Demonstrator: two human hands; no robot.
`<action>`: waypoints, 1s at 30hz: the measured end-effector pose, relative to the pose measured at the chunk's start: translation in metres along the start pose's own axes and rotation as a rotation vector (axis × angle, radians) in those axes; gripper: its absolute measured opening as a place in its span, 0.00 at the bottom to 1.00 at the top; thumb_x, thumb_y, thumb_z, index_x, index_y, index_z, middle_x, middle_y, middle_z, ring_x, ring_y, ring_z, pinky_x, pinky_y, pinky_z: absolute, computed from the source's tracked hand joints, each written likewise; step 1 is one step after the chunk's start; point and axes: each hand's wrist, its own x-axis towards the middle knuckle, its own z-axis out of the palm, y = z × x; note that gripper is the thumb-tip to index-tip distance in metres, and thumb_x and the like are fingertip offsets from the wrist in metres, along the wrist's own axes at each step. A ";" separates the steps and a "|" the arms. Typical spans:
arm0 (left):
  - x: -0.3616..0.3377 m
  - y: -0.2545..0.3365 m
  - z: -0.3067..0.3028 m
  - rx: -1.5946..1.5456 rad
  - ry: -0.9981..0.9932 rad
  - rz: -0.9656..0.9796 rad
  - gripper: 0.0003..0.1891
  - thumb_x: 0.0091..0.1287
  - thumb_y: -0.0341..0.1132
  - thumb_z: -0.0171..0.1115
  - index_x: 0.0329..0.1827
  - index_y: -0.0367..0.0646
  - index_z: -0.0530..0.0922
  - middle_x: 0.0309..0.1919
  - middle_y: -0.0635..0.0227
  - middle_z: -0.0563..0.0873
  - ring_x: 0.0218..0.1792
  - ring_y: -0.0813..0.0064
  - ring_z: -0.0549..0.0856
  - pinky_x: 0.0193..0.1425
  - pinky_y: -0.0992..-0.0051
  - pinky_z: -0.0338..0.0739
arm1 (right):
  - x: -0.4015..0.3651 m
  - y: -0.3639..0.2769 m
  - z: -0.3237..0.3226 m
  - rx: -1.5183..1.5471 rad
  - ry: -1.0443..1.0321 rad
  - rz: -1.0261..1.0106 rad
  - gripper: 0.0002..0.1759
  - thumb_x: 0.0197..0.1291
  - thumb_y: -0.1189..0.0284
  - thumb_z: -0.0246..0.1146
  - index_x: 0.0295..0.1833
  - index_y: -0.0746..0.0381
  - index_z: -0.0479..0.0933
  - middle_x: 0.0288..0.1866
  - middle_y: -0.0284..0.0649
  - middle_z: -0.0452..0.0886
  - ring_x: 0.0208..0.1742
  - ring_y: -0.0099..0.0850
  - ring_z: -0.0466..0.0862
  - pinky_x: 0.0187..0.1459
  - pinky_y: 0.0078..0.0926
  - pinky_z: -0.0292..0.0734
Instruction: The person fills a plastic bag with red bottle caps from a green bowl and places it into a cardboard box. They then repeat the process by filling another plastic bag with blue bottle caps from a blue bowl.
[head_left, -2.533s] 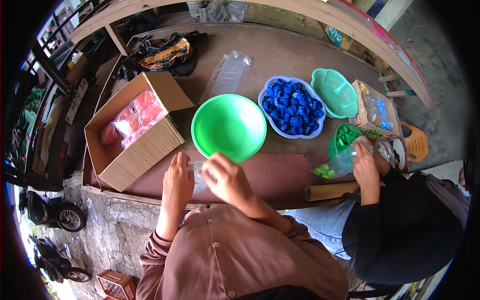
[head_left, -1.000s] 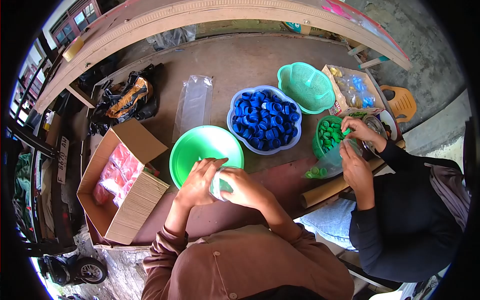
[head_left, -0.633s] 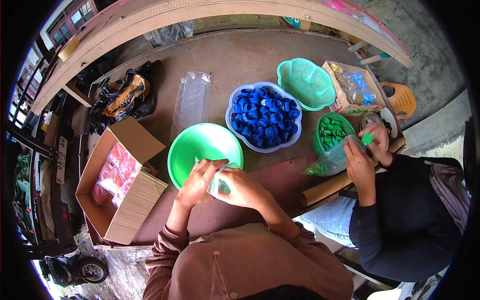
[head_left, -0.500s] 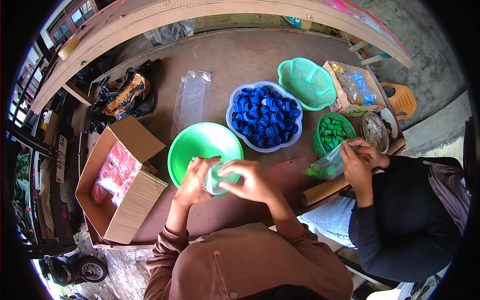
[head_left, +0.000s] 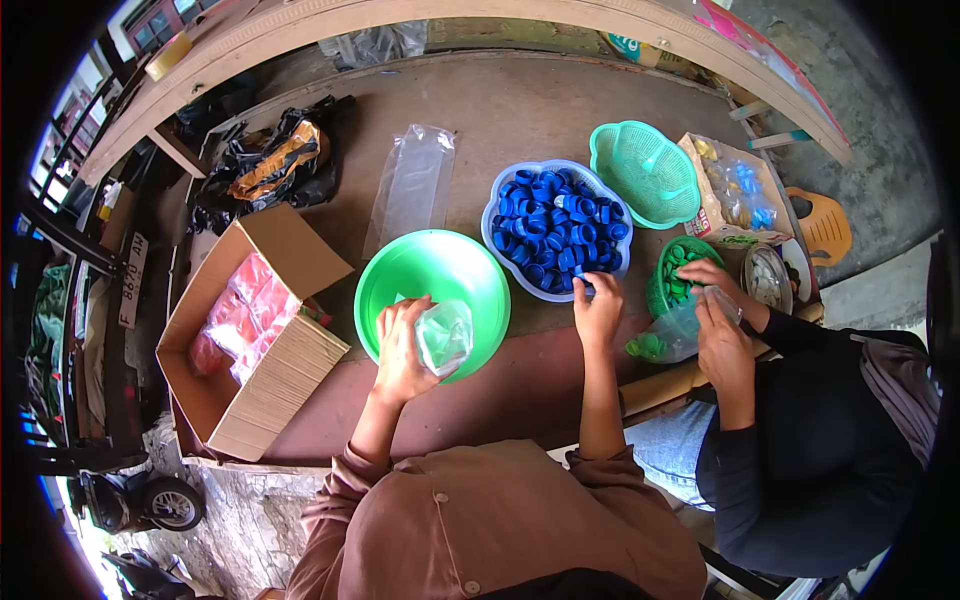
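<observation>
My left hand is wrapped round the side of a clear plastic bag, its mouth spread, over the front part of a green basin. My right hand reaches to the front edge of a pale blue scalloped basket. Its thumb and fingertips are pressed together at the blue caps that fill the basket; a blue cap shows at the fingertips. Flat clear bags lie on the table behind the basin.
A cardboard box of pink packets stands left, black plastic behind it. At right are an empty turquoise basket, a box of bagged caps and a green basket. A co-worker's hands hold a bag of green caps.
My right hand has left the plastic bag and moved right to the blue caps. My left hand still holds the bag. One of the co-worker's hands has moved to the green basket.
</observation>
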 end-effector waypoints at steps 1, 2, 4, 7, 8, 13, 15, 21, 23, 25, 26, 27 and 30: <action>0.000 0.001 0.000 -0.028 -0.022 -0.014 0.44 0.32 0.36 0.75 0.57 0.40 0.62 0.48 0.57 0.74 0.51 0.57 0.71 0.56 0.61 0.59 | -0.003 -0.001 0.002 0.004 -0.007 -0.004 0.11 0.48 0.70 0.65 0.36 0.64 0.77 0.39 0.43 0.77 0.40 0.41 0.77 0.43 0.33 0.71; 0.000 0.002 0.000 -0.031 -0.034 -0.024 0.44 0.32 0.37 0.74 0.57 0.40 0.62 0.48 0.57 0.73 0.51 0.57 0.71 0.57 0.61 0.58 | -0.006 -0.002 0.005 0.146 0.059 0.117 0.10 0.51 0.69 0.64 0.37 0.64 0.77 0.39 0.42 0.77 0.39 0.37 0.77 0.41 0.31 0.71; 0.003 0.007 0.000 -0.015 -0.036 -0.040 0.44 0.32 0.37 0.74 0.57 0.41 0.62 0.48 0.57 0.73 0.51 0.57 0.71 0.57 0.61 0.58 | -0.011 -0.019 0.001 0.581 0.062 0.381 0.10 0.57 0.69 0.61 0.38 0.66 0.76 0.40 0.39 0.76 0.39 0.28 0.77 0.38 0.24 0.71; 0.004 0.007 0.004 0.012 -0.057 -0.062 0.43 0.32 0.38 0.73 0.56 0.41 0.63 0.48 0.57 0.72 0.51 0.57 0.71 0.57 0.60 0.58 | -0.017 -0.075 -0.024 0.812 -0.039 -0.042 0.07 0.54 0.77 0.60 0.38 0.67 0.74 0.48 0.44 0.74 0.45 0.33 0.75 0.47 0.27 0.68; 0.004 0.007 0.006 0.024 -0.074 -0.068 0.42 0.32 0.39 0.73 0.56 0.41 0.64 0.48 0.56 0.72 0.51 0.56 0.70 0.57 0.60 0.59 | -0.017 -0.096 -0.037 0.757 -0.120 -0.161 0.06 0.51 0.78 0.61 0.36 0.66 0.74 0.49 0.44 0.73 0.50 0.37 0.73 0.51 0.33 0.65; 0.004 0.011 0.011 0.017 -0.063 -0.062 0.40 0.33 0.39 0.73 0.53 0.41 0.64 0.47 0.57 0.72 0.52 0.57 0.70 0.57 0.59 0.60 | -0.030 -0.144 -0.037 0.511 -0.408 -0.461 0.07 0.47 0.75 0.64 0.32 0.63 0.75 0.56 0.46 0.69 0.64 0.50 0.61 0.61 0.42 0.56; 0.001 0.011 0.011 0.012 -0.051 -0.046 0.40 0.33 0.40 0.73 0.53 0.40 0.64 0.47 0.57 0.72 0.52 0.56 0.70 0.57 0.59 0.60 | -0.038 -0.143 -0.026 0.626 -0.438 -0.401 0.06 0.48 0.74 0.63 0.33 0.63 0.76 0.57 0.46 0.68 0.65 0.49 0.60 0.62 0.41 0.56; 0.000 0.017 0.000 -0.077 -0.017 -0.174 0.39 0.35 0.40 0.73 0.53 0.40 0.64 0.47 0.58 0.72 0.52 0.57 0.70 0.57 0.60 0.59 | -0.042 -0.133 -0.024 1.540 -0.660 0.458 0.19 0.64 0.70 0.50 0.57 0.70 0.68 0.61 0.40 0.68 0.61 0.26 0.67 0.63 0.29 0.56; 0.001 0.018 0.000 -0.068 -0.003 -0.163 0.39 0.35 0.40 0.73 0.53 0.40 0.64 0.47 0.58 0.73 0.52 0.57 0.70 0.57 0.60 0.59 | -0.039 -0.135 -0.027 1.634 -0.625 0.628 0.20 0.65 0.69 0.50 0.57 0.70 0.67 0.61 0.41 0.69 0.61 0.27 0.67 0.63 0.29 0.56; 0.001 0.018 0.000 -0.059 0.008 -0.152 0.40 0.35 0.39 0.73 0.53 0.40 0.64 0.47 0.58 0.73 0.52 0.57 0.70 0.57 0.60 0.59 | -0.042 -0.134 -0.023 1.629 -0.589 0.647 0.17 0.63 0.71 0.52 0.52 0.70 0.71 0.62 0.42 0.67 0.63 0.28 0.65 0.63 0.30 0.55; 0.001 0.018 -0.001 -0.036 0.009 -0.143 0.40 0.35 0.39 0.73 0.53 0.40 0.64 0.48 0.58 0.73 0.52 0.57 0.70 0.58 0.60 0.59 | -0.046 -0.130 -0.015 1.392 -0.547 0.350 0.14 0.61 0.70 0.55 0.48 0.67 0.73 0.62 0.42 0.67 0.64 0.32 0.64 0.63 0.32 0.54; 0.001 0.019 0.000 -0.015 0.008 -0.134 0.40 0.35 0.39 0.73 0.54 0.40 0.63 0.48 0.58 0.73 0.52 0.57 0.70 0.58 0.60 0.59 | -0.049 -0.127 -0.011 1.139 -0.494 0.072 0.11 0.59 0.69 0.57 0.43 0.64 0.76 0.62 0.41 0.67 0.65 0.35 0.63 0.64 0.34 0.53; -0.001 0.017 0.001 -0.002 -0.018 -0.133 0.40 0.35 0.38 0.72 0.54 0.40 0.63 0.48 0.58 0.72 0.53 0.57 0.70 0.58 0.59 0.58 | -0.040 -0.147 -0.040 0.365 -0.463 -0.310 0.14 0.50 0.64 0.65 0.43 0.55 0.78 0.63 0.41 0.64 0.69 0.48 0.52 0.65 0.52 0.42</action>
